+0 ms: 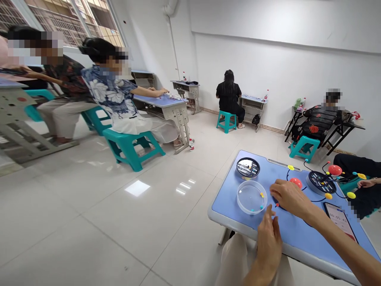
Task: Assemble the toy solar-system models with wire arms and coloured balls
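My right hand (293, 200) reaches over the blue table (229, 206), its fingers bent together at the rim of a clear round dish (251, 210). What its fingertips pinch, if anything, is hidden. Behind that hand stands a partly covered model with a red ball (295, 183) and dark bent wires; a small red bead (277, 205) shows below the fingers. My left hand (269, 240) is held up at the table's front edge, thumb and fingers apart, with nothing visible in it. Several small yellow and blue beads (262, 195) lie in the dish.
Beyond the dish lies a round black printed disc (248, 167). A second model on a black base (321, 182) carries coloured balls on wires. A phone with a timer (341, 220) lies at right. Other people sit on green stools (132, 147) around the room.
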Tool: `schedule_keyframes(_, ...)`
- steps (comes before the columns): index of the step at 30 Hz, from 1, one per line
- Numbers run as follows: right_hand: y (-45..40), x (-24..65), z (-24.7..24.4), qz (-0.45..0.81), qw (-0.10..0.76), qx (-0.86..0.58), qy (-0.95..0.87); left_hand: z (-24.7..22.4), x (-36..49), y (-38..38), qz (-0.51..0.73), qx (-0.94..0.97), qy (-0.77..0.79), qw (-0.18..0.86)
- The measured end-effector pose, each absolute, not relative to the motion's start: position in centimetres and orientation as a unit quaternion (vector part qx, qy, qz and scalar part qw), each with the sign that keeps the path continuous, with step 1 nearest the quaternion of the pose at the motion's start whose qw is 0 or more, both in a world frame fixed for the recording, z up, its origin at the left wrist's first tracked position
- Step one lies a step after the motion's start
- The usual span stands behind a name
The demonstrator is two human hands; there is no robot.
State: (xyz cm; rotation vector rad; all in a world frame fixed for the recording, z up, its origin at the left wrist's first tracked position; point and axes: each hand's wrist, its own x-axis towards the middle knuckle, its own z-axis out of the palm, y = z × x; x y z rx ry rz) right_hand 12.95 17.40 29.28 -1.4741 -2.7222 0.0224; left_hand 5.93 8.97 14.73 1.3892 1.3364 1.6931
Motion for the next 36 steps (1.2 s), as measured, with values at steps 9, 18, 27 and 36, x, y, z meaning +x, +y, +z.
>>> schedule_keyframes(9, 19.9, 6.3, 29.1, 0.022, -0.187, -0.385, -0.903, 16.2, -2.1, 7.6, 0.553, 0.580, 0.592, -0.086)
schedule_keyframes(18, 20.3, 3.0, 27.5, 0.081, -0.245, -0.340, -0.904, 16.0, -3.8, 9.4, 0.487, 0.619, 0.614, -0.052)
schedule_keyframes(27, 21.2, 4.5, 28.9, 0.175, -0.131, -0.394, -0.893, 15.6, -4.3, 9.6, 0.500, 0.628, 0.594, -0.059)
schedule_keyframes(36, 16.5, 9.8, 30.5, 0.735, 0.245, -0.297, -0.559, 22.0, -3.5, 6.9, 0.651, 0.533, 0.538, 0.053)
